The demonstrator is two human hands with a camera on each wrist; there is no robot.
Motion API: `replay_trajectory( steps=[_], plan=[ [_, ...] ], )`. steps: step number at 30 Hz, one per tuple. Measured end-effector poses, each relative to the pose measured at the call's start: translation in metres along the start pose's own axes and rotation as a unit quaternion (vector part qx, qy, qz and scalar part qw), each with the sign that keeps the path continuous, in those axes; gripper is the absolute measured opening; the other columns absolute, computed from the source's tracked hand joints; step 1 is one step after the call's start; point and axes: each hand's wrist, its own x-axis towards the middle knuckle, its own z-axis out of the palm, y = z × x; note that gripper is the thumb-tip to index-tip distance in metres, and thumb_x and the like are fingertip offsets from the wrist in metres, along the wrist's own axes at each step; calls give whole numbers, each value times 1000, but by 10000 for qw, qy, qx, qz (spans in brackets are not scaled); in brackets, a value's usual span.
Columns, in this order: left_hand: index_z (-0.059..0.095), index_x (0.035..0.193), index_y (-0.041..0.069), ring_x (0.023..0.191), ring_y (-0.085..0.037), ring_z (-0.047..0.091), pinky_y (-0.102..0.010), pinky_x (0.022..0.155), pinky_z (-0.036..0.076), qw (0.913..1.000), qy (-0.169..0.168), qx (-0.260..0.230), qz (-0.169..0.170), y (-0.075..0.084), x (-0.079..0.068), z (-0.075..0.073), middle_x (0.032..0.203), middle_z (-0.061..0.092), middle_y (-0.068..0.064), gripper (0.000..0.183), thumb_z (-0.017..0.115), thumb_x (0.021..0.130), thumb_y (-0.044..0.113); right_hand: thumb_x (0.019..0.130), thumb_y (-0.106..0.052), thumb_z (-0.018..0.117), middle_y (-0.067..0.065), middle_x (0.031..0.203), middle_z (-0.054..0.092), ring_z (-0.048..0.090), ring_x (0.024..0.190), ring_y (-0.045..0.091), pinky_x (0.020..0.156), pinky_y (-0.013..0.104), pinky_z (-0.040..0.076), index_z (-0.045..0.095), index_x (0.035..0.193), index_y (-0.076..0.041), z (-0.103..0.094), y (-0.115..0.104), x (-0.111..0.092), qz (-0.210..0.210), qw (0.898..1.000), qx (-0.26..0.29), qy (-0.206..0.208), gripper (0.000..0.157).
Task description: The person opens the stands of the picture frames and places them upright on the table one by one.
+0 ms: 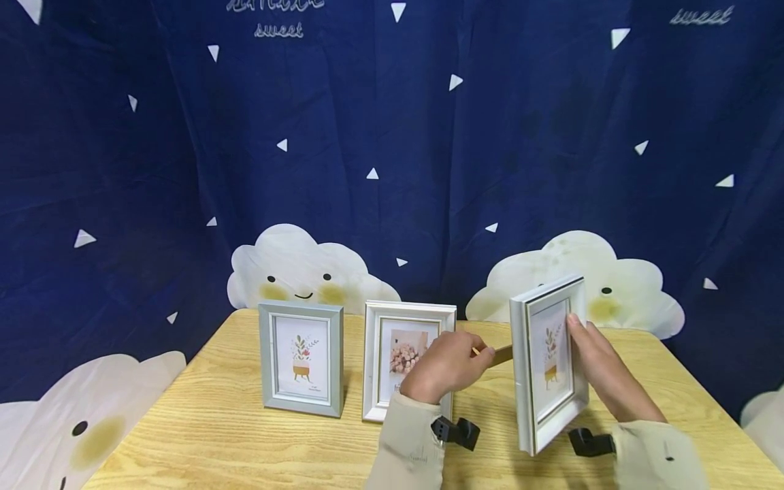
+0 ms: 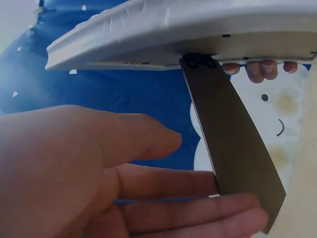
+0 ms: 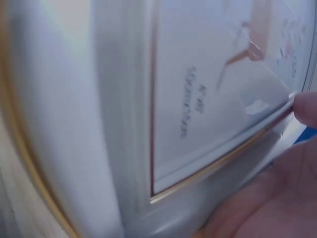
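My right hand (image 1: 606,371) grips a white picture frame (image 1: 549,340) by its right edge, thumb on the front and fingertips behind. The frame is upright and turned partly to the left; its picture shows a plant in an orange pot on legs. A brown support leg (image 2: 228,129) swings out from a dark hinge on the frame's back. Against the leg's free end lie the fairly straight fingers of my left hand (image 2: 99,153), while the thumb stays apart from it. In the right wrist view, blurred, the frame's front (image 3: 208,124) fills most of the picture.
A grey-blue picture frame (image 1: 301,357) stands at the left of the wooden table (image 1: 202,422). Next to it stands another white frame (image 1: 409,309) with a flower picture, partly hidden by my left hand. A dark blue curtain (image 1: 343,102) with clouds hangs behind.
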Motion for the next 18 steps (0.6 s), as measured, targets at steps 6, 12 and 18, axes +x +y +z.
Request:
replay_trajectory(
  steps=[6, 12, 18],
  plan=[
    [71, 90, 12, 71, -9, 54, -24, 63, 43, 9990, -371, 249, -98, 0, 3, 7, 80, 63, 5, 34, 46, 98, 34, 99, -59, 19, 23, 158, -1, -5, 142, 45, 106, 69, 3, -4, 155, -9, -1, 11, 4, 152, 9995, -172, -196, 78],
    [60, 76, 14, 70, -15, 54, -29, 68, 45, 9959, -734, 144, -504, 0, 4, 15, 74, 57, 0, 40, 36, 97, 39, 100, -59, 19, 27, 157, 1, -3, 141, 46, 107, 68, 3, -7, 154, -9, -1, 23, 9, 353, 9985, -110, -399, 79],
    [57, 76, 14, 76, -15, 54, -31, 75, 46, 9913, -1029, 0, -826, -2, 6, 24, 79, 57, -2, 46, 30, 97, 44, 97, -65, 19, 24, 158, 0, -3, 142, 45, 108, 67, 4, -7, 155, -13, 0, 31, 14, 757, 9953, -246, -548, 82]
  ],
)
